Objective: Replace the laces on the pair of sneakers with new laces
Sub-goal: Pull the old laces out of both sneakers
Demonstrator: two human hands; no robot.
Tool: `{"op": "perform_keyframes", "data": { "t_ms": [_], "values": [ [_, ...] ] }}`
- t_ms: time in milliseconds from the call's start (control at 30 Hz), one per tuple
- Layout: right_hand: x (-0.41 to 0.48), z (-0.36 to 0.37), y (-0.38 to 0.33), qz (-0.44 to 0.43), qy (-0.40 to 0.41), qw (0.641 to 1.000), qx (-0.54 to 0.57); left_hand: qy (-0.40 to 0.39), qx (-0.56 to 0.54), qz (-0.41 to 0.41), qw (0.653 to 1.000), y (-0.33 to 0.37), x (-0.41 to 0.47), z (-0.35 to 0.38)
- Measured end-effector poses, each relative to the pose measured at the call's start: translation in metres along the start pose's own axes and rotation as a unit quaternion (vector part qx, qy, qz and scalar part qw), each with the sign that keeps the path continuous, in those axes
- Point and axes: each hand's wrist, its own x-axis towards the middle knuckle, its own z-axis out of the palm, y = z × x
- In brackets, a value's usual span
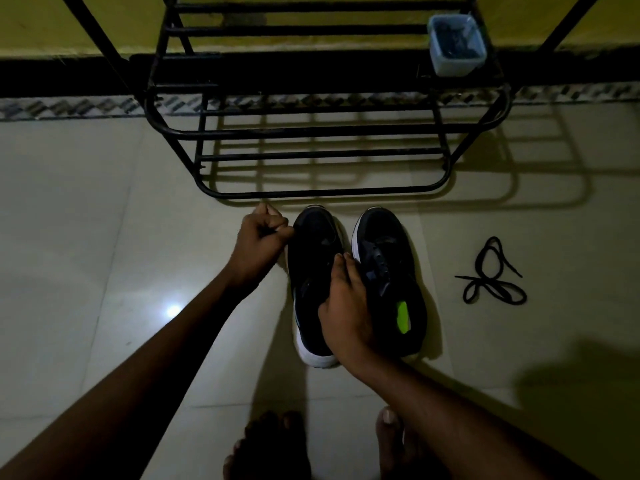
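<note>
The fingers of the left hand were curled tight into a fist, thumb and forefinger pinching a thin dark strand that ran toward the toe of the left sneaker. In the dim light I could not tell where the strand ended. The right hand lay over the same sneaker, its fingers bent down round the inner edge and gripping it. That hand hid the sneaker's opening and much of its eyelet area.

The right sneaker stood touching the left one, toes pointing away, with dark laces across its top and a bright green insole showing inside. Both were black with white soles and stood on the pale tiled floor.

Just beyond the toes ran the front rail of a black metal shoe rack. A blue plastic container holding dark contents sat on an upper shelf at the right. Well apart to the right, a loose black lace lay looped on the floor. Bare feet showed at the bottom edge.
</note>
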Motion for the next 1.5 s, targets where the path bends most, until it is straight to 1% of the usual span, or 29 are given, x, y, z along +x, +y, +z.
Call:
{"op": "perform_keyframes", "data": {
  "t_ms": [67,133,167,200,267,333,433,500,567,667,733,800,933,1000,1067,1100,1167,1233,1267,1333,1400,1433,1500],
  "values": [
    [0.0,0.001,0.0,-0.002,0.0,1.0,0.0,-0.001,-0.168,-0.027,0.985,0.011,0.001,-0.002],
    [0.0,0.001,0.001,-0.009,0.007,1.0,0.009,-0.015,-0.318,-0.059,0.946,0.027,0.001,-0.005],
    [-0.001,0.001,0.001,-0.012,0.008,1.0,0.01,-0.024,-0.364,-0.064,0.929,0.034,0.002,-0.008],
    [-0.001,0.001,0.0,-0.015,0.007,1.0,0.009,-0.027,-0.383,-0.062,0.921,0.042,0.003,-0.009],
    [-0.001,0.001,0.001,-0.016,0.0,1.0,0.015,-0.028,-0.379,-0.058,0.923,0.055,0.007,-0.008],
    [0.002,-0.003,0.002,-0.022,0.004,0.999,0.047,-0.033,-0.369,-0.069,0.926,0.066,0.01,0.001],
    [0.007,-0.013,0.006,-0.048,0.032,0.989,0.134,-0.037,-0.381,-0.096,0.919,0.078,0.015,0.024],
    [0.011,-0.025,0.016,-0.034,0.026,0.972,0.233,-0.034,-0.396,-0.125,0.909,0.084,0.017,0.043],
    [0.015,-0.039,0.031,0.01,0.023,0.943,0.331,-0.027,-0.391,-0.153,0.907,0.088,0.02,0.064],
    [0.019,-0.065,0.057,0.076,0.069,0.873,0.477,-0.029,-0.368,-0.194,0.909,0.096,0.023,0.103],
    [0.022,-0.084,0.079,0.115,0.118,0.831,0.53,-0.047,-0.356,-0.222,0.907,0.098,0.023,0.135],
    [0.024,-0.099,0.105,0.158,0.164,0.792,0.566,-0.075,-0.321,-0.246,0.912,0.102,0.019,0.172],
    [0.03,-0.112,0.146,0.239,0.185,0.688,0.659,-0.102,-0.263,-0.291,0.914,0.101,0.01,0.234],
    [0.031,-0.117,0.166,0.262,0.199,0.663,0.673,-0.112,-0.261,-0.301,0.91,0.098,0.009,0.259],
    [0.032,-0.121,0.184,0.265,0.214,0.653,0.676,-0.127,-0.26,-0.288,0.913,0.093,0.011,0.275],
    [0.032,-0.122,0.192,0.266,0.223,0.653,0.673,-0.139,-0.253,-0.282,0.915,0.092,0.012,0.28],
    [0.033,-0.127,0.207,0.27,0.24,0.668,0.651,-0.172,-0.235,-0.289,0.912,0.088,0.013,0.292],
    [0.036,-0.129,0.222,0.28,0.259,0.699,0.605,-0.201,-0.199,-0.285,0.916,0.084,0.01,0.299],
    [0.037,-0.129,0.228,0.287,0.269,0.718,0.575,-0.211,-0.178,-0.27,0.922,0.083,0.009,0.3],
    [0.039,-0.127,0.237,0.301,0.285,0.761,0.499,-0.23,-0.146,-0.214,0.938,0.082,0.011,0.294],
    [0.039,-0.127,0.24,0.291,0.296,0.814,0.406,-0.236,-0.12,-0.147,0.953,0.079,0.018,0.285],
    [0.036,-0.129,0.239,0.277,0.29,0.84,0.364,-0.224,-0.095,-0.109,0.964,0.079,0.02,0.279],
    [0.035,-0.131,0.231,0.254,0.269,0.882,0.293,-0.195,-0.04,-0.038,0.979,0.078,0.028,0.261]
  ]
}}
